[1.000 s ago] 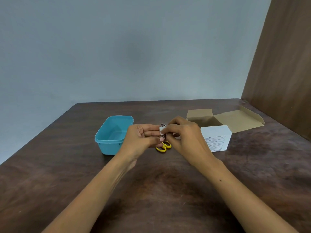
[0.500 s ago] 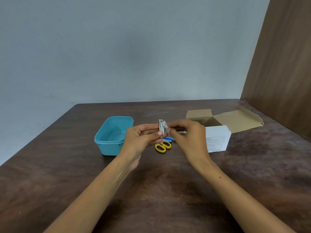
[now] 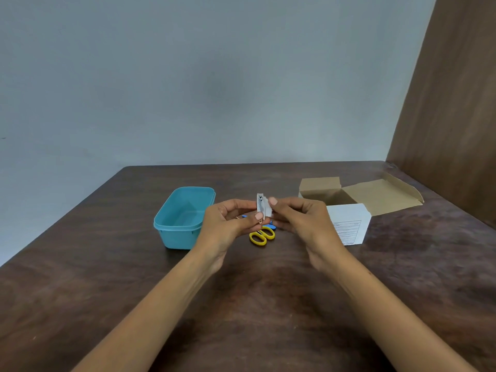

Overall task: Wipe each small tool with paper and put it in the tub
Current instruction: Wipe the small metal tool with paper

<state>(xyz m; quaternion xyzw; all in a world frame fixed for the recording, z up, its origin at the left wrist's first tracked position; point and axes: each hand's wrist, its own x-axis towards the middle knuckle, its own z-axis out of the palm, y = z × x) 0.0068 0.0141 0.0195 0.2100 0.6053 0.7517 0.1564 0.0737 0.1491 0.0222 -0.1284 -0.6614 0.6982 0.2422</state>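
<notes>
Above the table's middle, my left hand (image 3: 228, 224) pinches a small metal tool (image 3: 259, 200) that stands upright between my hands. My right hand (image 3: 303, 221) pinches a folded piece of white paper (image 3: 267, 209) against the tool's side. The turquoise tub (image 3: 182, 218) stands just left of my left hand, open, and looks empty. Under my hands lie yellow-handled scissors (image 3: 261, 235) and a blue item (image 3: 271, 225), mostly hidden by my fingers.
A white box with a printed label (image 3: 349, 224) sits right of my right hand. Behind it lies an opened brown cardboard box (image 3: 375, 194) with its flaps spread. A wooden panel (image 3: 451, 116) rises along the table's right edge.
Both hands have risen slightly off the scissors. The tool now stands more upright and exposed, and my right hand has slid the paper down along it.
</notes>
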